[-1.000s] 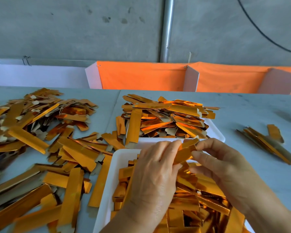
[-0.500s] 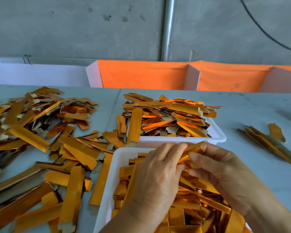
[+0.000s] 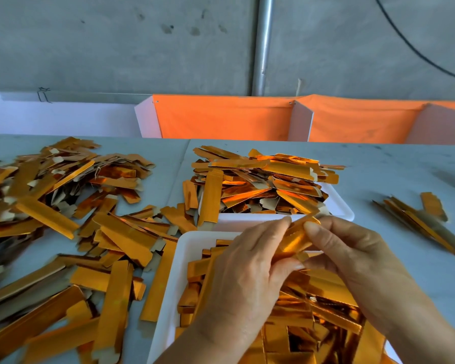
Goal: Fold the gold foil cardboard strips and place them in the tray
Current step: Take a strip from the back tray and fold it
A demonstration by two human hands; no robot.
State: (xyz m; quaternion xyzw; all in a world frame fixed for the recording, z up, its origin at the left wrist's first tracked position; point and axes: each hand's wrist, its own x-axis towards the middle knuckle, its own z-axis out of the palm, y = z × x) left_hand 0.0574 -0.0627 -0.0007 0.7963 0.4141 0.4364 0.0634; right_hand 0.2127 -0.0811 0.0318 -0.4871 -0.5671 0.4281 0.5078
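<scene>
Above the near tray (image 3: 179, 261), left hand (image 3: 247, 269) and right hand (image 3: 352, 256) pinch one unmarked gold strip (image 3: 294, 239).

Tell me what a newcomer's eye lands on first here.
Both bare hands, left hand and right hand, pinch one shiny gold foil cardboard strip above the near white plastic tray. Loose gold foil strips cover the grey table's left side, and a second white tray behind is heaped with more.

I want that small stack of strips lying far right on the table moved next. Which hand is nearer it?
Right. The right hand is between the stack and the left hand, which is farther off over the near tray.
</scene>
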